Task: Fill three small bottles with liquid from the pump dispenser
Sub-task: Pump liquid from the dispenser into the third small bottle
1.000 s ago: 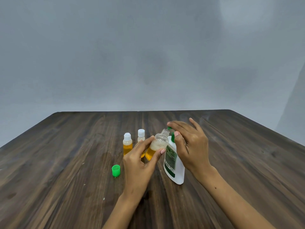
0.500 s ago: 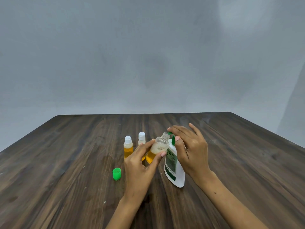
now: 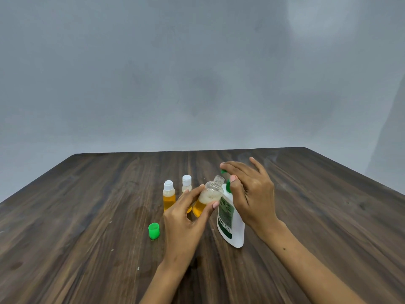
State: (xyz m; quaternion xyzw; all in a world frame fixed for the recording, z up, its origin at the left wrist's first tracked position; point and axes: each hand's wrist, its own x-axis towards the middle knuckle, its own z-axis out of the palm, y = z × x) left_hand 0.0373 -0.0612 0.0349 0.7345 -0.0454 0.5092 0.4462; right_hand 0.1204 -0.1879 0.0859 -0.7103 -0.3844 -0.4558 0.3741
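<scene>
Head view shows a dark wooden tabletop [image 3: 87,216] whose far edge meets a grey wall [image 3: 197,73], with wide bare wood to the left, right and behind the cluster of things. Left hand [image 3: 184,220] holds the uncapped small bottle [image 3: 207,199] tilted, pinched between thumb and fingers [image 3: 213,206], its mouth just under the green nozzle. Right hand [image 3: 252,194] rests on top of the white pump dispenser [image 3: 230,224], fingers nearly straight over the pump head. Two capped bottles [image 3: 169,195] with amber liquid stand just behind the left hand. A green cap [image 3: 154,231] lies beside it.
</scene>
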